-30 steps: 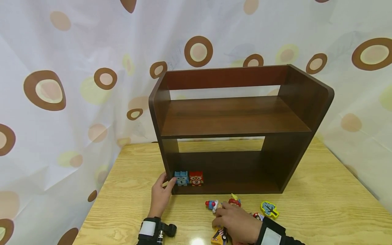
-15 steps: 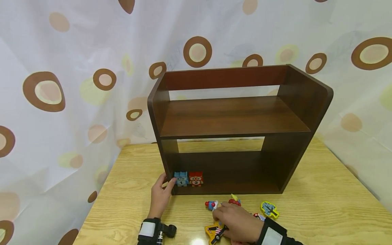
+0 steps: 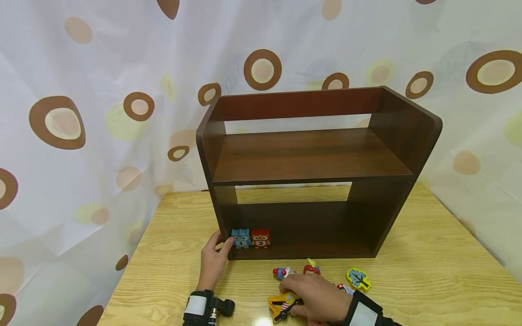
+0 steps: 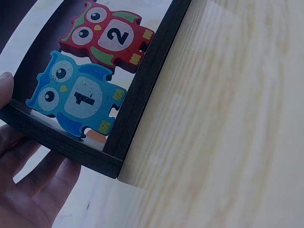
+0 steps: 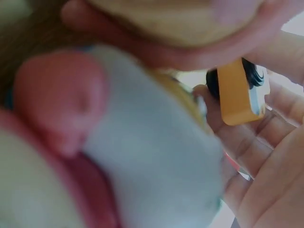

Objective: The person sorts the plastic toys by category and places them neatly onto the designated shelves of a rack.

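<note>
My left hand (image 3: 213, 262) grips the lower left side panel of a dark brown two-tier shelf (image 3: 314, 156), thumb inside and fingers outside. Right beside the thumb stand a blue owl block (image 4: 78, 95) marked 1 and a red owl block (image 4: 109, 35) marked 2, upright on the lower tier. My right hand (image 3: 316, 296), over the toys in front of the shelf, holds a yellow toy piece (image 3: 280, 306) with a striped patch and black parts between thumb and fingers. In the right wrist view the edge of this piece (image 5: 237, 97) shows at the fingers; large blurred toys hide the rest.
Around the right hand lie a blue toy with a red tip (image 3: 281, 272), a red toy with a yellow top (image 3: 311, 266), and a yellow-edged tree block (image 3: 359, 278). A patterned curtain (image 3: 102, 181) hangs behind the wooden table (image 3: 175, 222).
The yellow toy piece has shifted left and slightly away, out from under the right hand, and turned. The left hand keeps its place on the shelf.
</note>
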